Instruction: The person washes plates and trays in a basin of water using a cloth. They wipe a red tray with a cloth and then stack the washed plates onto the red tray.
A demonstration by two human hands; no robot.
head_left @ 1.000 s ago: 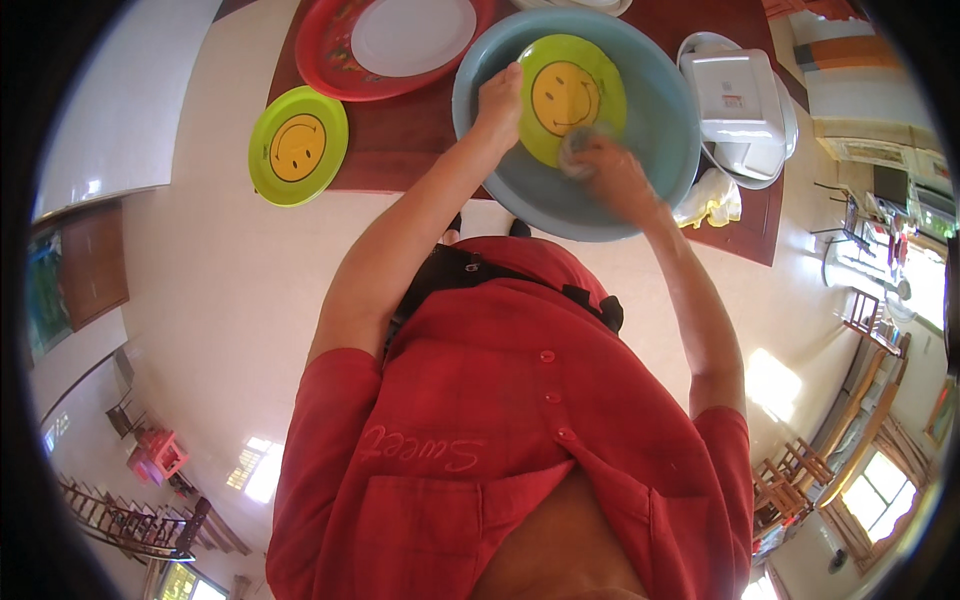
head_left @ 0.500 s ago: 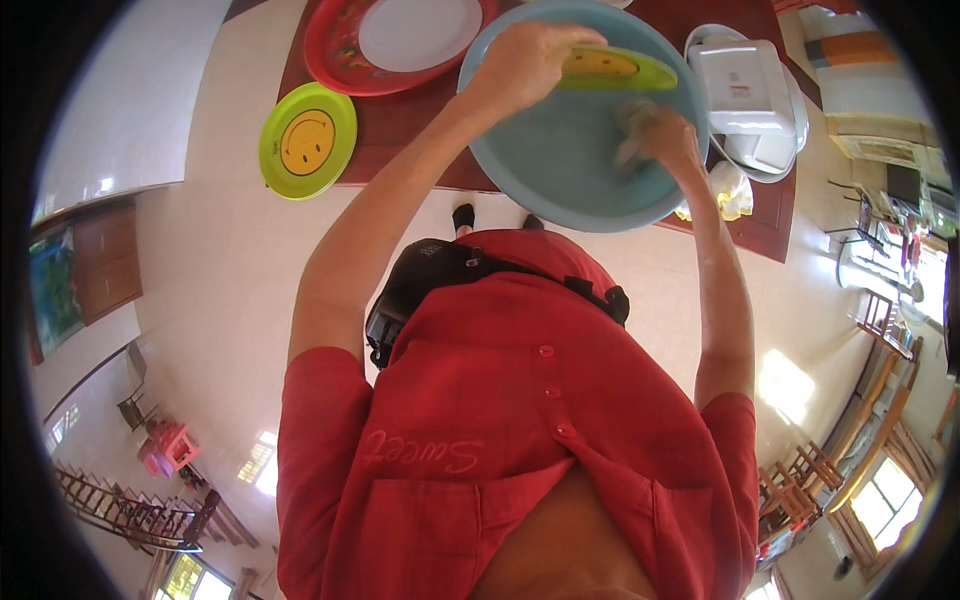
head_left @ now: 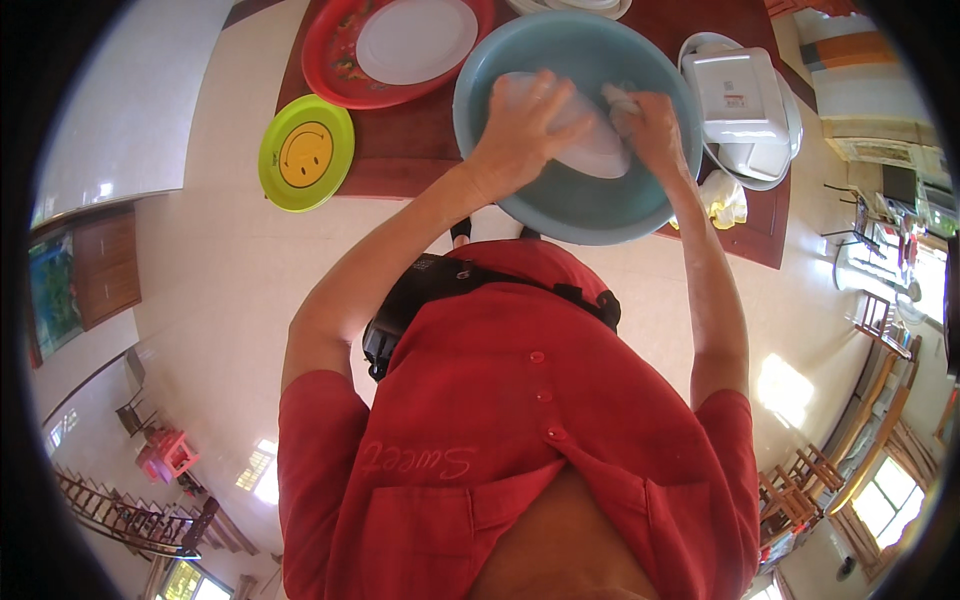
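Turning over in the basin (head_left: 590, 222), the plate (head_left: 600, 155) is now showing a pale underside where half a second ago it was tipping edge-on with its green side showing; I'm taking it to be the same one. From where I'm standing, at far left the green plate (head_left: 305, 155) is overhanging the left edge of the table (head_left: 400, 180), near its front corner. Behind it, the red tray (head_left: 320, 40) is carrying a white plate (head_left: 418, 40) at the left edge. Nearer the middle, the basin is jutting past the front edge. The left hand (head_left: 525, 130) is spreading its fingers across the plate inside; whether any are hooking the rim, I can't tell. At the plate's right side the right hand (head_left: 655, 125) is clutching a rag (head_left: 620, 105), though I can't tell if it's touching. This flip is apparently bringing the back within the rag's reach. Further right, white tubs (head_left: 737, 95) are stacking up along the right edge, and a yellow-white cloth (head_left: 727, 195) is lying near the front right corner.
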